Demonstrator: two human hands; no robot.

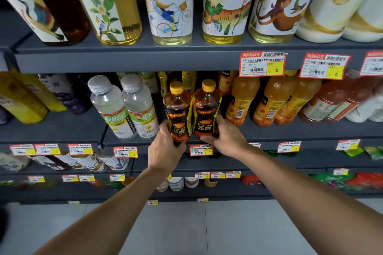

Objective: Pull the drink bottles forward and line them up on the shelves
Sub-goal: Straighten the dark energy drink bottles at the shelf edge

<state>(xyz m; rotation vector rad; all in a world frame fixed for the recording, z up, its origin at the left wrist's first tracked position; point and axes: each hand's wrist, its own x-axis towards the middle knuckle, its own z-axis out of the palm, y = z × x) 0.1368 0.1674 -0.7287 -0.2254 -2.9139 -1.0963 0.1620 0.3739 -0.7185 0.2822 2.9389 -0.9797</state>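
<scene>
The left hand point(166, 147) is curling round the base of the left energy-drink bottle point(177, 109). The right hand point(226, 137) is gripping the base of the right energy-drink bottle point(206, 107). Both are standing upright and touching at the near edge of the middle shelf point(290, 133), showing yellow caps, dark amber liquid and black-and-yellow labels. Clear bottles point(107, 105) are standing to their left and orange bottles point(241, 97) to their right.

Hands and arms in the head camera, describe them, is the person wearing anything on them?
Two bare arms, nothing worn. The left hand and right hand have no gloves, and neither wrist carries a watch or bracelet. The left forearm and right forearm are uncovered to the frame's edge, no sleeve in view. No ring shows on the visible fingers.
</scene>
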